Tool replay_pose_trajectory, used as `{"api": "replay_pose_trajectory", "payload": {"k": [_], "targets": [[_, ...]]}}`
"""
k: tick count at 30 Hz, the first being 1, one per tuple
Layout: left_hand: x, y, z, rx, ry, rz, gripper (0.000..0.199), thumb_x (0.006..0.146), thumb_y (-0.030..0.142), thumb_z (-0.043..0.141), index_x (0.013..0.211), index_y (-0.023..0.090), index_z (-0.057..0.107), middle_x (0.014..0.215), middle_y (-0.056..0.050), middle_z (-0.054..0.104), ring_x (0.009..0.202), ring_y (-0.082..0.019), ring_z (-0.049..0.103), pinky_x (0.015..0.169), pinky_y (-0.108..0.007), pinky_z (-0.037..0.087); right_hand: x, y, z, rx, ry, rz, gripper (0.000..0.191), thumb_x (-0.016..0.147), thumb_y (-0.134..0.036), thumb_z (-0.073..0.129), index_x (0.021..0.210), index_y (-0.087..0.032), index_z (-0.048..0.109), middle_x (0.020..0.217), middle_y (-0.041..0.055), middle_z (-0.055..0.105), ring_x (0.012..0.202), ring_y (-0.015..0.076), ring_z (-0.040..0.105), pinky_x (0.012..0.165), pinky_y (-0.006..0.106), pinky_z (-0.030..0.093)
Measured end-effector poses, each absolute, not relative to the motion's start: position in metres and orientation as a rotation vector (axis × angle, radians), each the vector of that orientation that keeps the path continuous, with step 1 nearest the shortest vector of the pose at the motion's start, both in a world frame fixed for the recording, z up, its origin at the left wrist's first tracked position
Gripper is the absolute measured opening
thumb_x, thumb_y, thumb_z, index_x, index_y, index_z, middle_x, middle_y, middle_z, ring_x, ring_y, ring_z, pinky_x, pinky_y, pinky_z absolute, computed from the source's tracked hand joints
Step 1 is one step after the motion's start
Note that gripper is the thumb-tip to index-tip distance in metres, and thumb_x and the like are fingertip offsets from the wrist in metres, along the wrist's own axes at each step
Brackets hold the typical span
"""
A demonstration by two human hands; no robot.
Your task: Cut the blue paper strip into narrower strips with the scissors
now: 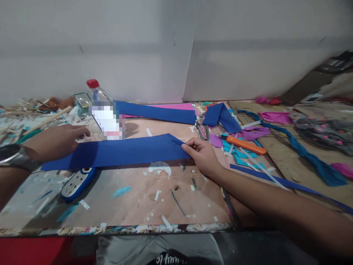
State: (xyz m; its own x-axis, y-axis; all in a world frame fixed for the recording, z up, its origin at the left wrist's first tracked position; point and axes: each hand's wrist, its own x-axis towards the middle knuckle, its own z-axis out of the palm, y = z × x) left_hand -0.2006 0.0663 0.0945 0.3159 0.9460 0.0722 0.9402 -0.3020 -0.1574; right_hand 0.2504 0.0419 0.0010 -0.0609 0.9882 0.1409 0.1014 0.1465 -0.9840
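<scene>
A long strip of blue fabric or sheet (132, 151) stretches across the table in front of me. Its right end is pinched between the thumb and fingers of my right hand (202, 154), where a corner is folded over. My left hand (60, 141) is over the strip's left part, fingers loosely extended and slightly bent; whether they touch it is hard to see. Partly under the strip lies a blue and white oval object (78, 186) with dark holes. Behind the strip a phone-like object (107, 119) with a blurred bright screen stands tilted.
An orange box cutter (245, 144) lies right, among purple and turquoise scraps. Another blue strip (157, 113) and a folded blue piece (222, 117) lie behind. A red-capped bottle (95, 88) stands near the wall. Wood sticks (16, 123) pile up left; cardboard (298, 165) is right.
</scene>
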Motion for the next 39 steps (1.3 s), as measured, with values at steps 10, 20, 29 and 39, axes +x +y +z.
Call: {"api": "replay_pose_trajectory", "payload": {"k": [10, 20, 29, 39], "targets": [[0.003, 0.066, 0.06, -3.103, -0.886, -0.551, 0.042, 0.1, 0.042, 0.053, 0.132, 0.016, 0.06, 0.129, -0.015, 0.066, 0.118, -0.029, 0.06, 0.105, -0.044, 0.047, 0.253, 0.04, -0.004, -1.15, -1.68, 0.986, 0.027, 0.088, -0.043, 0.072, 0.08, -0.017, 0.07, 0.069, 0.0005, 0.064, 0.06, 0.0138, 0.053, 0.056, 0.027, 0.04], [0.028, 0.117, 0.041, -3.698, -1.024, -0.559, 0.036, 0.095, 0.051, 0.063, 0.105, 0.017, 0.074, 0.098, -0.004, 0.076, 0.089, -0.019, 0.067, 0.083, -0.028, 0.048, 0.261, 0.046, -0.003, -1.17, -1.859, 0.823, 0.021, 0.093, -0.038, 0.067, 0.089, -0.018, 0.074, 0.078, 0.0033, 0.072, 0.069, 0.0167, 0.06, 0.063, 0.028, 0.045], [0.022, 0.108, 0.033, -3.647, -1.307, -0.629, 0.031, 0.095, 0.045, 0.061, 0.096, 0.017, 0.075, 0.088, -0.002, 0.075, 0.082, -0.017, 0.065, 0.078, -0.027, 0.047, 0.255, 0.039, -0.004, -1.094, -1.819, 0.884, 0.028, 0.089, -0.028, 0.07, 0.116, -0.022, 0.064, 0.103, 0.0068, 0.074, 0.086, 0.0196, 0.07, 0.071, 0.03, 0.056], [0.021, 0.106, 0.031, -3.659, -1.38, -0.67, 0.028, 0.091, 0.042, 0.064, 0.09, 0.016, 0.075, 0.081, -0.001, 0.072, 0.075, -0.015, 0.06, 0.071, -0.024, 0.044, 0.256, 0.037, -0.001, -1.105, -1.91, 0.746, 0.027, 0.087, -0.026, 0.072, 0.114, -0.021, 0.067, 0.107, 0.0081, 0.076, 0.091, 0.0213, 0.072, 0.076, 0.032, 0.058]]}}
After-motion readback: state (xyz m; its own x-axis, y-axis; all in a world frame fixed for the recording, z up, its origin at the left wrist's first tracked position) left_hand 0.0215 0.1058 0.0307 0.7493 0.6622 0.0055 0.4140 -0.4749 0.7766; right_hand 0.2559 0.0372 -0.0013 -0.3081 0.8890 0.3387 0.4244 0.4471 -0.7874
